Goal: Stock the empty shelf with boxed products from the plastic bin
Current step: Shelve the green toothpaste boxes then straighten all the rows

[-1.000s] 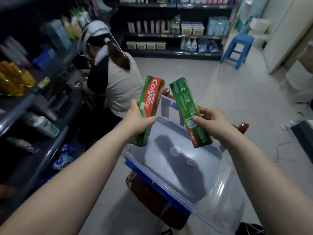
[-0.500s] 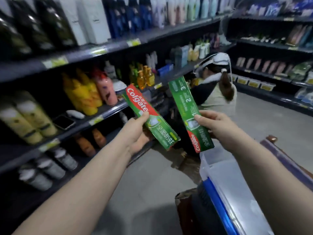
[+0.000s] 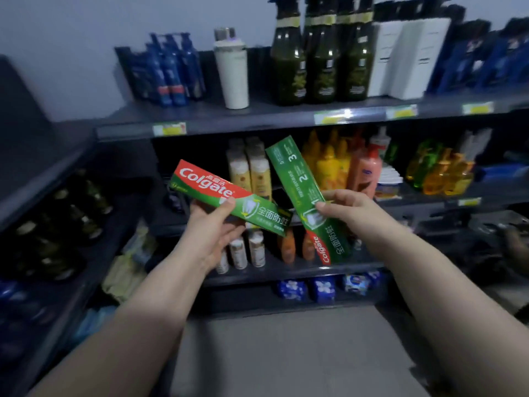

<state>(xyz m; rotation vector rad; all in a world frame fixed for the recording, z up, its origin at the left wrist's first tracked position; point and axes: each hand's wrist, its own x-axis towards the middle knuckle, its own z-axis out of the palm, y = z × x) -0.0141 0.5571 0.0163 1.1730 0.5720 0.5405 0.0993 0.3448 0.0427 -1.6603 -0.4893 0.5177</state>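
Before the dark shelf (image 3: 257,121), each hand pinched one long toothpaste box. Left hand (image 3: 210,230) held the red-and-green box (image 3: 229,197) with its logo side up; right hand (image 3: 347,213) held the green box (image 3: 307,199), tilted, numbers printed on it.

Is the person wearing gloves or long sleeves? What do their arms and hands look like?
No gloves and no long sleeves. The left hand and right hand are bare, with no rings showing on the fingers. The left forearm and right forearm are bare too, right to the picture's bottom edge, with no watch, bracelet or sleeve edge in view.
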